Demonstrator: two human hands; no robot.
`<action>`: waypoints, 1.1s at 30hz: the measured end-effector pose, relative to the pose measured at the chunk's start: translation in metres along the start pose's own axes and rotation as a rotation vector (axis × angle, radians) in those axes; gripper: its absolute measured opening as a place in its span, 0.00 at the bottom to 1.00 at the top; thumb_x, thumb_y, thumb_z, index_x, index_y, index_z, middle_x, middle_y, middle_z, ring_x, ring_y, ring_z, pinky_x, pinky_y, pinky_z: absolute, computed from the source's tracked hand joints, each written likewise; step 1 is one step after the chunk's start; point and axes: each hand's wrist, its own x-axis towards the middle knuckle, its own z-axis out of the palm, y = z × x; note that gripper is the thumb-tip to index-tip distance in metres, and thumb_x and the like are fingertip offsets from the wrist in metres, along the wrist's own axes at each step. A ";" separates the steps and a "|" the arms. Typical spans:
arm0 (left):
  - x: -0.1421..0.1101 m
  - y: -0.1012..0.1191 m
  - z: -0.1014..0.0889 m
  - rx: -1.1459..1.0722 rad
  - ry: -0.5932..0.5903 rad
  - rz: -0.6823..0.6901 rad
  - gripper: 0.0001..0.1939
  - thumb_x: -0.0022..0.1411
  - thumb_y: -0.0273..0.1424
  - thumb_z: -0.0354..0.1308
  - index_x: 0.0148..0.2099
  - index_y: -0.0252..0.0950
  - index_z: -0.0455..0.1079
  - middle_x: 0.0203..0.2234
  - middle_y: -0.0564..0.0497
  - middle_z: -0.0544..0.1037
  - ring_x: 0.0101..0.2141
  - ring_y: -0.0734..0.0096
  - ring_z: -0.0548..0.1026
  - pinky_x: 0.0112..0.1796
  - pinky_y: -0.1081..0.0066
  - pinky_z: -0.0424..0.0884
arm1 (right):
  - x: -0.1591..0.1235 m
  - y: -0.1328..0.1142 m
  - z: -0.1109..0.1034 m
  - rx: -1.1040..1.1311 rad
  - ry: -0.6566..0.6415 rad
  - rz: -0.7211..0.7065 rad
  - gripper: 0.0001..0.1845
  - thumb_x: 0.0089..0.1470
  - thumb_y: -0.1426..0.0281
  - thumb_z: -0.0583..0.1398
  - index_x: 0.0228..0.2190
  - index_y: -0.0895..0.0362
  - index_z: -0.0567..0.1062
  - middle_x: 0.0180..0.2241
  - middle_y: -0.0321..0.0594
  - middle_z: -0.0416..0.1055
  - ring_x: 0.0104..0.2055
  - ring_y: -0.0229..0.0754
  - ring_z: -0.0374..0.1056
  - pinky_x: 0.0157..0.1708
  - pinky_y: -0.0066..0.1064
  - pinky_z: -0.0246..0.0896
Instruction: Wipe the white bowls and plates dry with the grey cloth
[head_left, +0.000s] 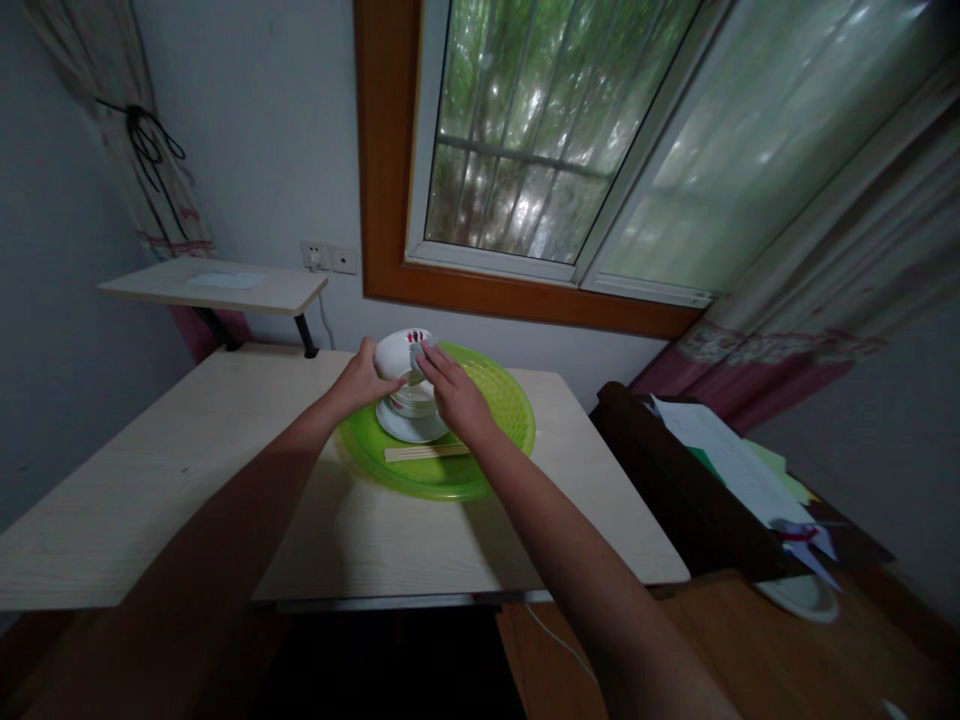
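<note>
My left hand (358, 382) grips the left side of a white bowl (394, 352) with red markings, holding it tilted above the green tray. My right hand (459, 395) presses a small greyish piece (418, 354), which looks like a cloth, against the bowl's right side; its exact kind is hard to make out. Below the raised bowl, more white bowls (414, 400) stand on a white plate (409, 428). A bundle of light wooden chopsticks (420, 453) lies in front of the plate, its right end partly behind my right arm.
The round green plastic tray (517, 420) with a patterned surface rests on a pale wooden table (187, 440). A small raised shelf (217, 285) stands at the back left. To the right, papers (720, 455) lie on a dark brown surface. A window (525, 130) is behind the table.
</note>
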 end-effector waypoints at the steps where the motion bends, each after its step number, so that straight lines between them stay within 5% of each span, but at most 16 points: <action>1: 0.000 0.000 0.000 0.002 0.004 -0.004 0.32 0.46 0.44 0.68 0.47 0.39 0.55 0.39 0.47 0.74 0.39 0.60 0.75 0.35 0.66 0.70 | -0.001 0.005 0.002 0.022 0.021 0.049 0.34 0.63 0.80 0.49 0.67 0.48 0.57 0.70 0.37 0.51 0.72 0.41 0.48 0.69 0.43 0.50; 7: 0.000 0.001 -0.001 0.003 -0.017 -0.018 0.32 0.46 0.44 0.68 0.45 0.39 0.55 0.40 0.47 0.72 0.40 0.59 0.74 0.35 0.66 0.69 | -0.007 0.020 0.009 0.140 0.048 0.252 0.33 0.59 0.79 0.51 0.64 0.56 0.63 0.63 0.44 0.65 0.64 0.46 0.63 0.65 0.43 0.58; 12: 0.000 0.000 -0.001 0.005 -0.020 -0.032 0.32 0.46 0.44 0.69 0.45 0.40 0.54 0.40 0.47 0.73 0.41 0.58 0.75 0.35 0.66 0.69 | -0.007 0.018 0.011 0.134 0.006 0.270 0.32 0.61 0.78 0.51 0.65 0.61 0.60 0.63 0.50 0.64 0.63 0.49 0.65 0.64 0.43 0.59; 18: 0.001 -0.001 -0.001 -0.012 -0.011 -0.061 0.32 0.47 0.45 0.67 0.46 0.40 0.54 0.41 0.46 0.73 0.40 0.58 0.75 0.35 0.66 0.70 | -0.006 0.006 0.008 0.042 -0.006 0.081 0.35 0.64 0.79 0.48 0.69 0.47 0.52 0.71 0.35 0.45 0.72 0.44 0.46 0.69 0.44 0.50; 25: 0.000 0.003 -0.001 -0.004 -0.073 -0.035 0.31 0.46 0.41 0.66 0.47 0.38 0.55 0.36 0.49 0.73 0.36 0.60 0.75 0.33 0.67 0.69 | 0.001 -0.014 0.000 -0.032 -0.117 -0.190 0.30 0.69 0.74 0.49 0.68 0.49 0.53 0.70 0.37 0.50 0.74 0.43 0.37 0.72 0.48 0.42; 33: 0.000 0.002 0.000 0.004 -0.090 -0.008 0.33 0.45 0.46 0.68 0.46 0.39 0.54 0.39 0.46 0.72 0.39 0.59 0.74 0.34 0.67 0.67 | -0.004 0.014 0.005 0.168 0.029 0.136 0.35 0.63 0.78 0.48 0.69 0.48 0.52 0.71 0.35 0.47 0.72 0.40 0.46 0.71 0.41 0.46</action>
